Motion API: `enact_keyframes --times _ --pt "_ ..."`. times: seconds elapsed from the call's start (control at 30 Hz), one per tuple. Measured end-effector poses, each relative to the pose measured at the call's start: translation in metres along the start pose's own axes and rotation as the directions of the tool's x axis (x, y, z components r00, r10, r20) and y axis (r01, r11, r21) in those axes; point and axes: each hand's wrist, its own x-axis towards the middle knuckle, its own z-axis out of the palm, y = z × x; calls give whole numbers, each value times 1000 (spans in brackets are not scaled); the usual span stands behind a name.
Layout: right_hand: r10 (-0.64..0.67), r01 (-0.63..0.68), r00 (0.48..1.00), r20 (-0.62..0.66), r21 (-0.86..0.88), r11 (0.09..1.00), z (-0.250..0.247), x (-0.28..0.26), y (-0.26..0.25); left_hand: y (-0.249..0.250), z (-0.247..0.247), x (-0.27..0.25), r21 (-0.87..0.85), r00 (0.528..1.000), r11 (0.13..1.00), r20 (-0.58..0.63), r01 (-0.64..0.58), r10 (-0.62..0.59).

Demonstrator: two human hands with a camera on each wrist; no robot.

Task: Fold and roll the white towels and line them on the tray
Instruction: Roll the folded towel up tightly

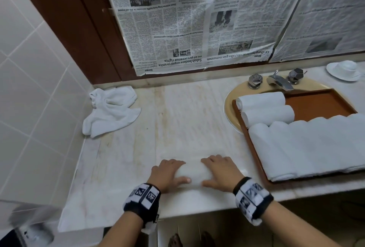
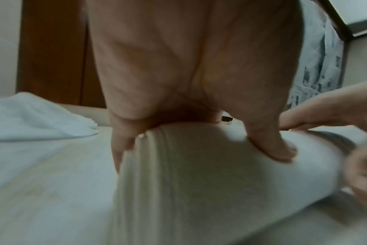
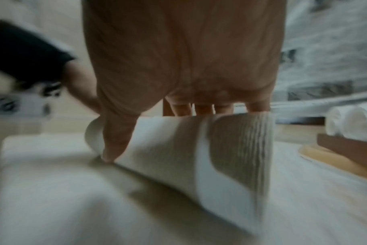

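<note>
Left hand (image 1: 166, 173), right hand (image 1: 221, 173) curled over towel roll (image 1: 194, 175) on counter.

Soft, even light; head view sharp but edge-warped, both wrist views motion-blurred.

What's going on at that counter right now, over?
Both hands, left and right, curled over half-rolled towel. Rolled towels on tray. Crumpled towel waiting. Nothing blocking.

Newspaper sheets (image 1: 197, 19) on the wall, faucet (image 1: 279, 80) over a sink (image 1: 230, 100), possibly a cup and saucer (image 1: 344, 70)
</note>
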Motion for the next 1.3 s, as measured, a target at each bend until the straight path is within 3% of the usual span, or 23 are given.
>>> enact_keyframes --times 0.1,0.2,0.37,0.47,0.57,0.77,0.87,1.03,1.3 --pt "-1 -15 994 -114 -135 991 21 -15 -7 -3 -11 7 -91 993 996 121 -4 15" --pt "-27 4 987 -157 -146 989 26 -12 -5 -1 -11 2 -107 991 994 132 1 13" --pt "-32 36 996 80 -48 998 -7 9 2 10 13 -23 91 991 996 -132 27 -14" --pt "-20 13 979 203 36 999 -21 17 7 16 20 -30 138 982 990 -186 42 -15" --pt "-10 -7 980 199 89 996 -23 18 9 10 9 -19 134 992 991 -124 28 -12" --pt "70 -70 997 14 -9 998 -20 11 19 3 -31 14 -19 994 998 90 58 -56" --pt "113 -118 989 93 50 992 -25 16 26 -2 -39 21 -95 986 992 150 81 -67" --pt "115 -159 963 244 171 972 -43 32 33 5 -53 25 -120 988 991 151 64 -45" --pt "94 -194 941 325 292 936 -35 33 37 3 -41 13 -101 990 992 120 81 -68"
